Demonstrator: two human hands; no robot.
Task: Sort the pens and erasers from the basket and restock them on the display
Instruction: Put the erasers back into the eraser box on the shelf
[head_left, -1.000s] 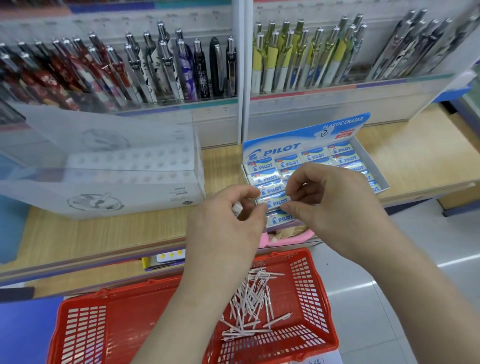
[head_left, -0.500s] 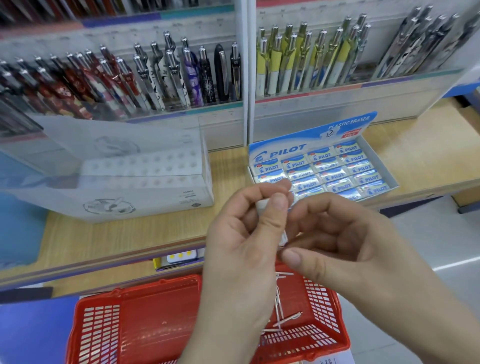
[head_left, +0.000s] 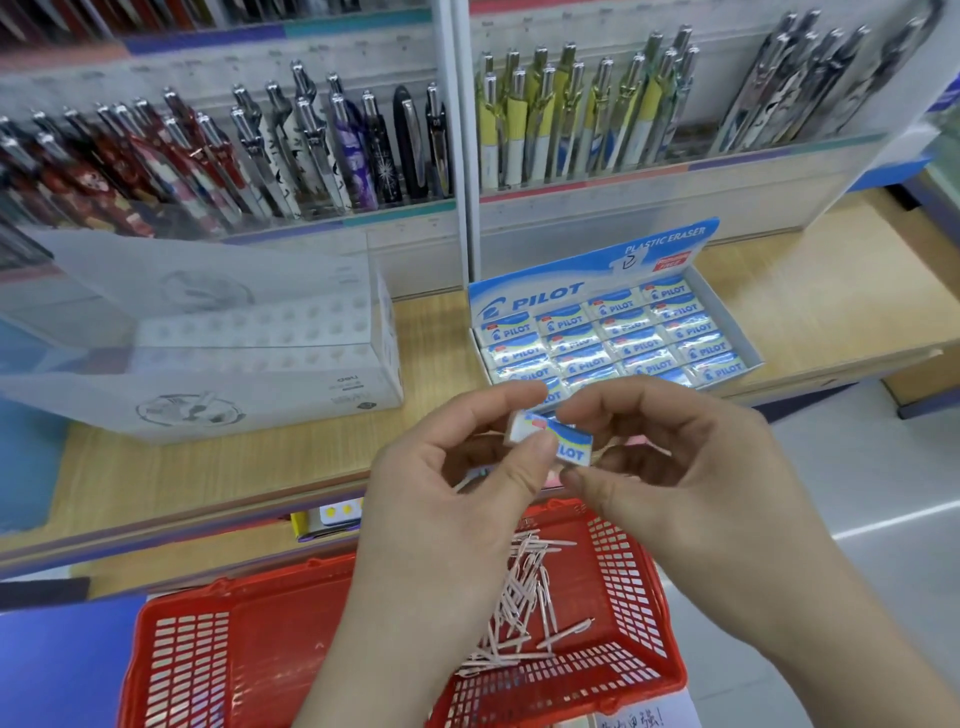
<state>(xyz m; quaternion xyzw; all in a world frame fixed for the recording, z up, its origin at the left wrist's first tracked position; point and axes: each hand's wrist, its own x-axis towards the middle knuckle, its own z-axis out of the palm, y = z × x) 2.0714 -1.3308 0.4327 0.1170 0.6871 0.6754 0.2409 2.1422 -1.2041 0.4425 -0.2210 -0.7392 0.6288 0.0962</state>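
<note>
A small white and blue Pilot eraser (head_left: 563, 441) is held in the air above the shelf's front edge. My left hand (head_left: 457, 499) pinches its left end between thumb and forefinger. My right hand (head_left: 670, 467) pinches its right end. Behind them the blue Pilot eraser box (head_left: 592, 283) lies open on the wooden shelf, packed with rows of wrapped erasers. Below my hands the red basket (head_left: 249, 639) holds a heap of thin white pens (head_left: 519, 597) at its right side.
Racks of upright pens (head_left: 311, 150) fill the back wall, with yellow ones (head_left: 566, 119) to the right. A clear plastic pen holder box (head_left: 244, 358) stands on the wooden shelf (head_left: 810, 291) left of the erasers. A grey floor lies to the right.
Both hands drew back from the eraser box toward me, lifting one eraser out. It now shows between my fingers, turned label up. The view also shifted slightly.
</note>
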